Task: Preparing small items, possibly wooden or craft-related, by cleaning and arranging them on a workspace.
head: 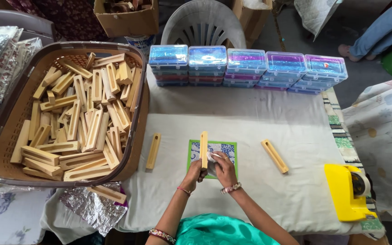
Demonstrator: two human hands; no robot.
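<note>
Gripping an upright slotted wooden block (203, 149) in the left hand (193, 174) above the green-edged card (230, 154), the right hand (224, 169) pinches clear film (212, 158); loose film could wrinkle or slip.
</note>
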